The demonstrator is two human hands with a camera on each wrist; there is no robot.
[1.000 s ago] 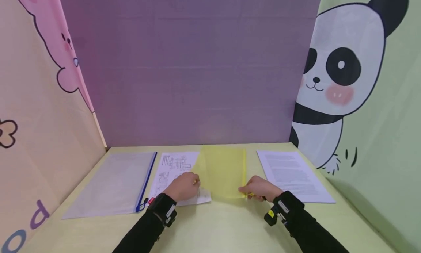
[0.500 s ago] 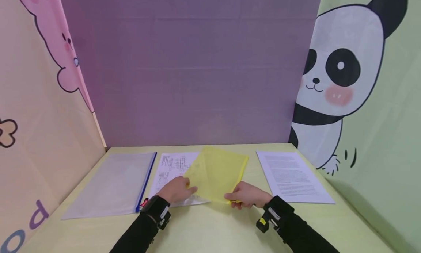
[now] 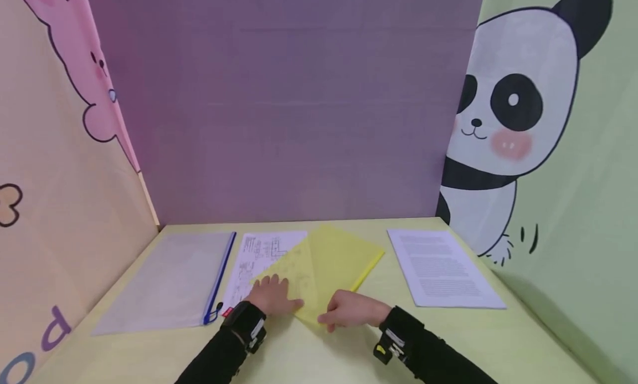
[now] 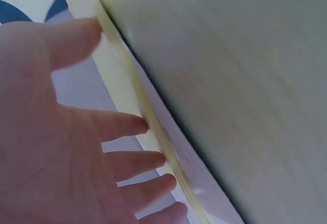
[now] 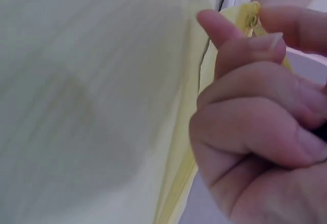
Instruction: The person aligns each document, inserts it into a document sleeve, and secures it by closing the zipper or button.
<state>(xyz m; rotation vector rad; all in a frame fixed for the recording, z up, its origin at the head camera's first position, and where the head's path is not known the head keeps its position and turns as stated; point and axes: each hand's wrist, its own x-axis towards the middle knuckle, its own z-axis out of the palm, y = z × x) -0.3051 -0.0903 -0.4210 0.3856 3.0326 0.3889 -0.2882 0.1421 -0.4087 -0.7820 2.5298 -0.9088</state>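
A translucent yellow zip file bag (image 3: 326,262) lies turned at a slant, its left part over a sheet of printed drawings (image 3: 251,251). My left hand (image 3: 271,296) rests at its left near edge with fingers spread; in the left wrist view the fingertips (image 4: 156,158) touch that thin yellow edge. The bag's near corner is pinched by my right hand (image 3: 353,309), the other fingers curled. In the right wrist view, the zip end (image 5: 250,18) shows at the thumb and forefinger. Part of the printed sheet shows through the yellow plastic.
On the left lies a clear file bag (image 3: 161,284) with a blue zip (image 3: 219,278). A small red tag (image 3: 227,312) sits beside the drawings' near corner. Text-printed paper (image 3: 446,267) lies at the right. Printed walls close in the pale table (image 3: 299,362).
The yellow file bag has turned clockwise, its near right corner swinging left and toward me with my right hand. My left hand has moved from pinching the bag's edge to resting with spread fingers.
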